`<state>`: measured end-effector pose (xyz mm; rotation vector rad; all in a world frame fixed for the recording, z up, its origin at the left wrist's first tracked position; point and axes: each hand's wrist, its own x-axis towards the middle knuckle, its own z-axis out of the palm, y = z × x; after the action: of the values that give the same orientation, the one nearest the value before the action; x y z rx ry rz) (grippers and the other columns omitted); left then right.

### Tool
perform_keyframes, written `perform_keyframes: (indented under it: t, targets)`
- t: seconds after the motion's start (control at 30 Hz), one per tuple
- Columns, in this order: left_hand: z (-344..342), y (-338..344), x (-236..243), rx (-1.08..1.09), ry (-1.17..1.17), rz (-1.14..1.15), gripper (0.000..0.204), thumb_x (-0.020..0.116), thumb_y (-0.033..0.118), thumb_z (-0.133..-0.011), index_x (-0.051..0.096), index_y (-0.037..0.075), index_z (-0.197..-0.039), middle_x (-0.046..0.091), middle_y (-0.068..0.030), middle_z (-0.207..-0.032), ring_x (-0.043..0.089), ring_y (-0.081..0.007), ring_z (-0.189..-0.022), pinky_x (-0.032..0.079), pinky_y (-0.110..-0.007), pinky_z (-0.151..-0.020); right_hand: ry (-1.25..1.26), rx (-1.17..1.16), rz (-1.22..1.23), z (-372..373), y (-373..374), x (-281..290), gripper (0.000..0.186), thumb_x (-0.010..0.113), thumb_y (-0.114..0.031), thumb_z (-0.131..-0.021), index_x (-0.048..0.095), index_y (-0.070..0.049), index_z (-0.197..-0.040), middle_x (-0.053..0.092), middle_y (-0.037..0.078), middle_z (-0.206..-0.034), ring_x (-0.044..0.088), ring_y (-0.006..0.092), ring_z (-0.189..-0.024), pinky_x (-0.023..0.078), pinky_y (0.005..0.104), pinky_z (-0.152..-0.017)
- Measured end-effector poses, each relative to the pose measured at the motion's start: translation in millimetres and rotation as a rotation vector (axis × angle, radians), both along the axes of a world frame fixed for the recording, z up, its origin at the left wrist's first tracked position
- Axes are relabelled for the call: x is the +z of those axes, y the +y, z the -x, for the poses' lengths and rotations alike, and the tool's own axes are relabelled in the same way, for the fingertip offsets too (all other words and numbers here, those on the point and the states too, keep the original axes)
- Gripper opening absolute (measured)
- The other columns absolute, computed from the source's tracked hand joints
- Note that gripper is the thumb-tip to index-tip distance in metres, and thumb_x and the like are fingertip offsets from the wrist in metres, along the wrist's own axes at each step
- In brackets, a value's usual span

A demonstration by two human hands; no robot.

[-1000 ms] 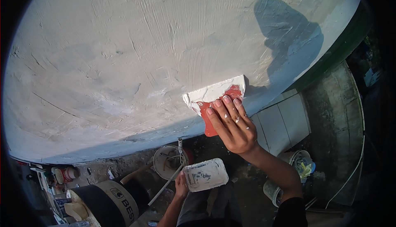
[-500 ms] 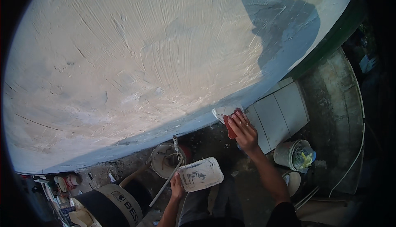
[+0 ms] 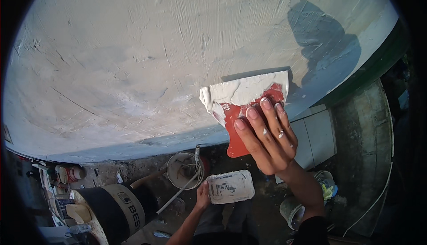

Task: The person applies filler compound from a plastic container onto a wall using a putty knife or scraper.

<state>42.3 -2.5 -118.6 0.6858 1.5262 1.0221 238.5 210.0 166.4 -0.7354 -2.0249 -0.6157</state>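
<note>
In my right hand [image 3: 269,136] is a wide red putty knife [image 3: 238,131], its blade loaded with white putty [image 3: 242,90]. Four fingers lie spread over the tool's face, and the thumb is hidden behind it. The blade's edge is close to the pale wall [image 3: 147,67], casting a shadow there; I cannot tell whether it touches. Lower down, my left hand [image 3: 203,194] grips the left side of a shallow rectangular tray [image 3: 231,196] smeared with white putty. Ridged strokes mark the wall's surface.
A black and beige drum [image 3: 113,209] lies at the lower left. Beside the tray stands a bucket [image 3: 178,171] with a pale pipe and hose. More buckets [image 3: 291,211] stand at the lower right, near white tiles [image 3: 318,138] and a concrete ledge [image 3: 362,156].
My right hand has raised the putty knife from low beside the wall's bottom edge up in front of the wall, nearer to me. The left hand still holds the tray.
</note>
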Motion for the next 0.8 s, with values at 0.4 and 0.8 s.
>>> perform_keyframes:
  t: [0.4, 0.8]
  targets:
    - [32.3, -18.2, 29.6, 0.061, -0.099, 0.033, 0.047, 0.035, 0.041, -0.103, 0.060, 0.001, -0.108, 0.062, -0.0026, -0.091, 0.054, -0.0099, -0.083, 0.047, -0.027, -0.074, -0.162, -0.040, 0.396, 22.4, -29.2, -110.9, 0.036, 0.055, -0.006, -0.087, 0.062, -0.003, -0.122, 0.060, 0.014, -0.127, 0.057, 0.0346, -0.119, 0.047, 0.0467, -0.099]
    - [46.4, -20.6, 27.8, -0.010, -0.113, 0.046, 0.048, 0.034, 0.041, -0.104, 0.058, 0.001, -0.117, 0.062, -0.0040, -0.097, 0.055, -0.0115, -0.086, 0.046, -0.028, -0.078, 1.583, 0.711, 0.810, 85.4, -33.2, -23.8, 0.023, 0.058, 0.005, -0.090, 0.056, 0.003, -0.112, 0.063, 0.010, -0.107, 0.062, 0.0163, -0.095, 0.053, 0.0324, -0.081]
